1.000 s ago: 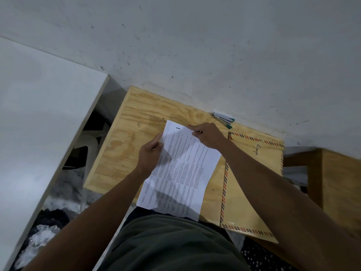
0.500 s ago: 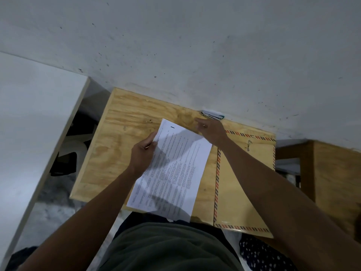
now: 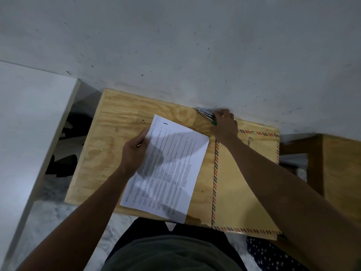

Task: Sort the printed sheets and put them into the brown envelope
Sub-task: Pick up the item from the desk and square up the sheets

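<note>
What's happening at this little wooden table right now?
A person sits at a plywood table against the wall. The left hand holds the printed sheets by their left edge. The right hand reaches to the table's far edge, at some pens by the wall; whether it grips them is unclear. The brown envelope lies flat beside the sheets, nothing in it yet.

The tabletop (image 3: 125,122) is a pale plywood board set against a grey wall. On it the sheets (image 3: 172,173) lie askew near the middle, their near corner hanging over the front edge. Just beside them on the right lies the envelope (image 3: 234,192), brown with a striped border, its near end also past the front edge. At the far edge by the wall lie pens (image 3: 205,114), close together.
</note>
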